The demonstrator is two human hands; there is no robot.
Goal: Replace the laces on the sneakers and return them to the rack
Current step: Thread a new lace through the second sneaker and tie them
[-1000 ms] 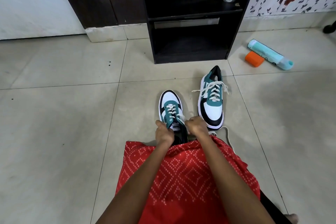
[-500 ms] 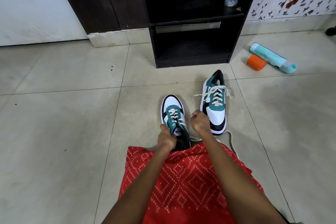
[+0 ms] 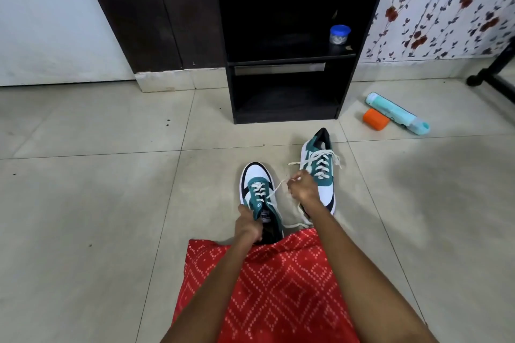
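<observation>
Two teal, white and black sneakers lie on the tiled floor. The near sneaker (image 3: 257,192) points away from me; my left hand (image 3: 248,227) grips its tongue and collar at the opening. My right hand (image 3: 303,188) pinches a cream lace (image 3: 274,191) that runs taut from this shoe's eyelets out to the right. The far sneaker (image 3: 320,167) lies to the right, fully laced, toe toward me, partly behind my right hand. More loose lace (image 3: 299,224) trails on the floor under my right wrist. The black shoe rack (image 3: 287,117) stands straight ahead.
A small blue-lidded jar (image 3: 339,34) sits on the rack's middle shelf. A teal bottle (image 3: 397,113) and an orange cap (image 3: 375,119) lie on the floor to the right. A black stand leg (image 3: 490,78) is at far right. Red patterned cloth (image 3: 267,281) covers my lap.
My right hand has moved up and to the right away from the near sneaker, drawing the lace out taut. My left hand stays gripping the shoe's opening. The camera has tilted upward.
</observation>
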